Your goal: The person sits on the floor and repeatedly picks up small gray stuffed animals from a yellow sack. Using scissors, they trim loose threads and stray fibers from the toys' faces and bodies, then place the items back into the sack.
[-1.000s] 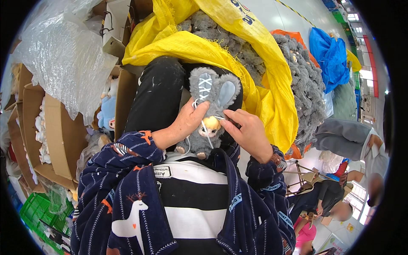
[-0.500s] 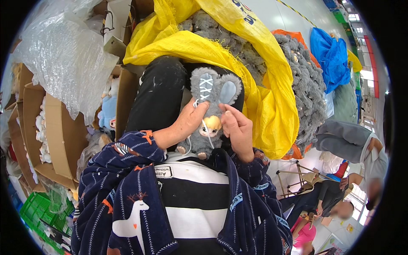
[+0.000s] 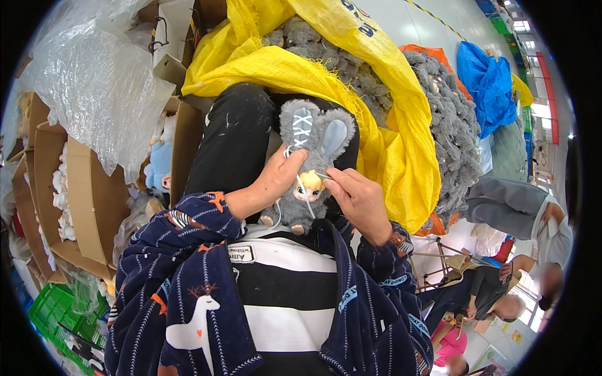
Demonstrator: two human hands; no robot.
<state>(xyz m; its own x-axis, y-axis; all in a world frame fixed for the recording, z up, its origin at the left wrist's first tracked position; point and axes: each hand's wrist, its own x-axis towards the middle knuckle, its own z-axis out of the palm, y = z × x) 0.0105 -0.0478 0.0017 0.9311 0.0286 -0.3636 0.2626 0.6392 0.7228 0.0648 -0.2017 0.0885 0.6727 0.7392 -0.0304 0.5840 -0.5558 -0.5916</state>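
Currently, a grey plush toy (image 3: 318, 161) is lying face up across the person's lap, over black trousers (image 3: 235, 128), with its two long ears pointing away from the body. White lace (image 3: 302, 125) is crisscrossing the toy's left-hand ear, and a loose end is trailing down over the toy's face (image 3: 307, 187), which is sitting below yellow hair. The other ear (image 3: 335, 136) is showing a plain blue-grey lining.

The left hand (image 3: 279, 175) is gripping the toy from its left side, its thumb pressing down at the base of the laced ear; its other fingers are mostly hiding from view. The right hand (image 3: 362, 199) is working just right of the toy's face, its thumb and forefinger pinching a thin pale piece (image 3: 322, 175) that is reaching toward the hair; it is too small to identify.

Beyond the toy and curving round its right, a yellow bag (image 3: 415, 163) is spreading open around grey plush (image 3: 332, 53). Farther right of the toy, another grey heap (image 3: 448, 131) is piling up near a blue bag (image 3: 486, 81). Left of the toy, cardboard boxes (image 3: 97, 194) are holding more toys, and a clear plastic sheet (image 3: 94, 88) is draping over them. Well right of the toy, a co-worker in grey (image 3: 511, 200) is standing.
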